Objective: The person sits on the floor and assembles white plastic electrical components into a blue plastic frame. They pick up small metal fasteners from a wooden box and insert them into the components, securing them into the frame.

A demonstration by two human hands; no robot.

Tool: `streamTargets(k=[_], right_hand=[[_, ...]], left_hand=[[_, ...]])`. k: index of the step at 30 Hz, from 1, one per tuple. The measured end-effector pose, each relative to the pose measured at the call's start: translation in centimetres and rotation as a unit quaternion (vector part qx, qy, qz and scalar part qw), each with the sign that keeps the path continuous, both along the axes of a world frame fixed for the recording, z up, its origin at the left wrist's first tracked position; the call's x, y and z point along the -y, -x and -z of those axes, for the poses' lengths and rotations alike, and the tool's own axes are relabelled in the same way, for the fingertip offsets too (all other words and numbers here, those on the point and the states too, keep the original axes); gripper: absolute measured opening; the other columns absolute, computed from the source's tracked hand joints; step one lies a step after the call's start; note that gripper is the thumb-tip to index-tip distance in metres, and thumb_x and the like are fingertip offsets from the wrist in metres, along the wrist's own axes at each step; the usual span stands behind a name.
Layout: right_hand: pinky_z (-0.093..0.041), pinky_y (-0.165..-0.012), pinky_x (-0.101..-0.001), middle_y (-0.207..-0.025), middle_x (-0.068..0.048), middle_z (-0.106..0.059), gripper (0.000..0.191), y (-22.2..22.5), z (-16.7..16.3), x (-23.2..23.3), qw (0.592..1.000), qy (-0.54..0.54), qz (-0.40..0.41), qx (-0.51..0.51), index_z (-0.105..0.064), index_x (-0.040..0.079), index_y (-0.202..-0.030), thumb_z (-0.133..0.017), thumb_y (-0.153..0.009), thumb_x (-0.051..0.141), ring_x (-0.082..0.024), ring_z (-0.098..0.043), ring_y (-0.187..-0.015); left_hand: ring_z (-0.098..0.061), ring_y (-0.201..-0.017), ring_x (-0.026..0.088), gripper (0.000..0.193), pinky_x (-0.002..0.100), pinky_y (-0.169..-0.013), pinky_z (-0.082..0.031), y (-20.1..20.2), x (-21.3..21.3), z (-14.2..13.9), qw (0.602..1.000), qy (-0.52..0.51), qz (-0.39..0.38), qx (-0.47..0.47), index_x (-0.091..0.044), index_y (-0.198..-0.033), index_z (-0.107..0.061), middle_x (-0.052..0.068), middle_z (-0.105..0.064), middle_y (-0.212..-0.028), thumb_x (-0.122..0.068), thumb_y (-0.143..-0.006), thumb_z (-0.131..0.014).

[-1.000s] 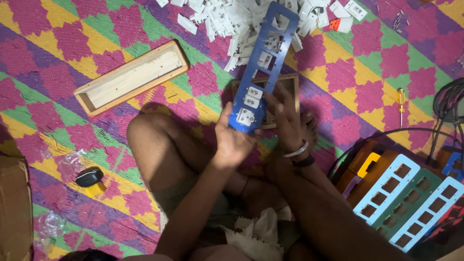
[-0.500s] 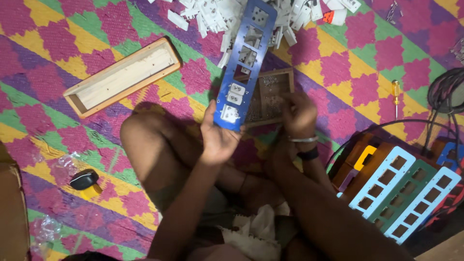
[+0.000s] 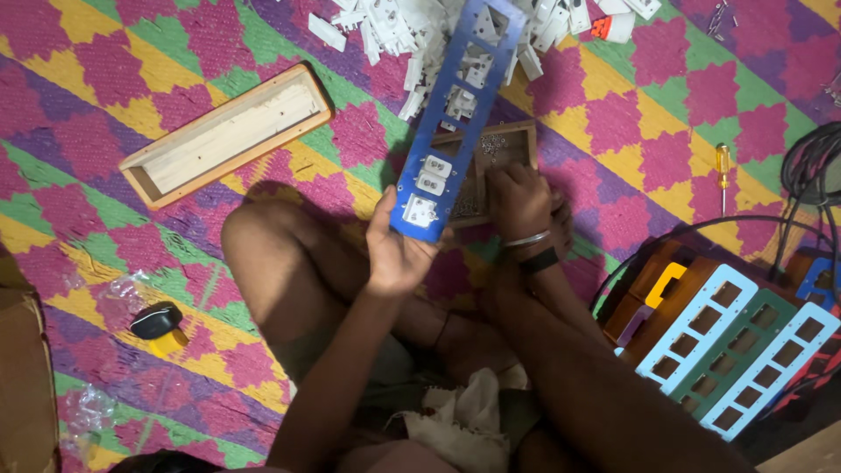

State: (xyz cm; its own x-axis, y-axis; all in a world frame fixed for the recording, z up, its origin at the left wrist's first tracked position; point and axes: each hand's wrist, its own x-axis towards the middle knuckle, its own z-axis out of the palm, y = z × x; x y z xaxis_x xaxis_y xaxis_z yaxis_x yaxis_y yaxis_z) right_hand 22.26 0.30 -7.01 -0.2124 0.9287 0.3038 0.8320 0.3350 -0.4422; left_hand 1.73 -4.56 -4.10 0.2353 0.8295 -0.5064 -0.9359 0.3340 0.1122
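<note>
My left hand (image 3: 399,250) grips the near end of a long blue panel (image 3: 451,123) with square cut-outs, three of them filled by white switch modules. The panel slants up and away over the mat. My right hand (image 3: 519,200) rests, fingers curled, inside a small wooden tray (image 3: 517,140) of tiny metal parts just right of the panel; whether it holds any is hidden. A heap of white switch parts (image 3: 394,26) lies beyond the panel's far end.
An empty long wooden box (image 3: 223,136) lies at the left. A yellow-handled screwdriver (image 3: 723,171) lies at the right, near black cables (image 3: 810,184). Stacked coloured cut-out panels (image 3: 740,346) sit lower right. A black-and-yellow object (image 3: 158,324) and cardboard (image 3: 22,385) are lower left.
My view has shifted so everything sits a little lower and left. My right hand moved from the panel's side down into the small wooden tray. My left hand still holds the panel.
</note>
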Motion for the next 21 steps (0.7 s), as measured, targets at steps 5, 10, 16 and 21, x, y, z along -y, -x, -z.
streamTargets(k=[5,10,16,21], right_hand=[[-0.054,-0.073,-0.0448,-0.09,-0.009,-0.065,0.007,0.1,0.1,-0.3,1.0,0.013,-0.01,-0.01,-0.072,0.009,-0.091,-0.069,-0.086,0.006,-0.033,-0.065,-0.084],[-0.055,-0.074,-0.0421,-0.094,-0.007,-0.068,0.009,-0.3,0.0,-0.6,0.999,0.013,-0.026,-0.016,-0.073,0.01,-0.091,-0.068,-0.085,0.005,-0.031,-0.066,-0.085],[-0.056,-0.074,-0.0424,-0.094,-0.008,-0.067,0.007,-0.6,0.8,-0.2,0.998,0.053,-0.007,-0.013,-0.072,0.01,-0.089,-0.068,-0.086,0.006,-0.033,-0.066,-0.087],[-0.055,-0.072,-0.0455,-0.092,-0.013,-0.068,0.002,-0.9,1.7,-0.1,0.997,0.081,0.004,-0.005,-0.069,0.009,-0.09,-0.07,-0.088,0.008,-0.037,-0.066,-0.084]], left_hand=[[-0.073,-0.096,0.023,0.035,0.044,-0.075,-0.061,-0.2,0.4,-0.3,1.0,0.002,-0.012,-0.014,-0.009,-0.125,-0.062,0.009,-0.074,-0.111,-0.038,-0.108,-0.051],[-0.073,-0.097,0.023,0.036,0.043,-0.076,-0.061,-0.3,0.2,-0.7,1.0,-0.007,-0.007,-0.003,-0.008,-0.127,-0.062,0.01,-0.074,-0.113,-0.037,-0.109,-0.051],[-0.073,-0.099,0.023,0.037,0.044,-0.078,-0.06,-0.5,0.2,-1.1,1.0,-0.01,0.0,-0.003,-0.008,-0.127,-0.062,0.01,-0.074,-0.114,-0.038,-0.108,-0.05],[-0.072,-0.097,0.023,0.038,0.043,-0.078,-0.06,-0.5,0.3,-0.9,1.0,-0.022,0.009,-0.004,-0.008,-0.128,-0.061,0.01,-0.074,-0.113,-0.04,-0.11,-0.05]])
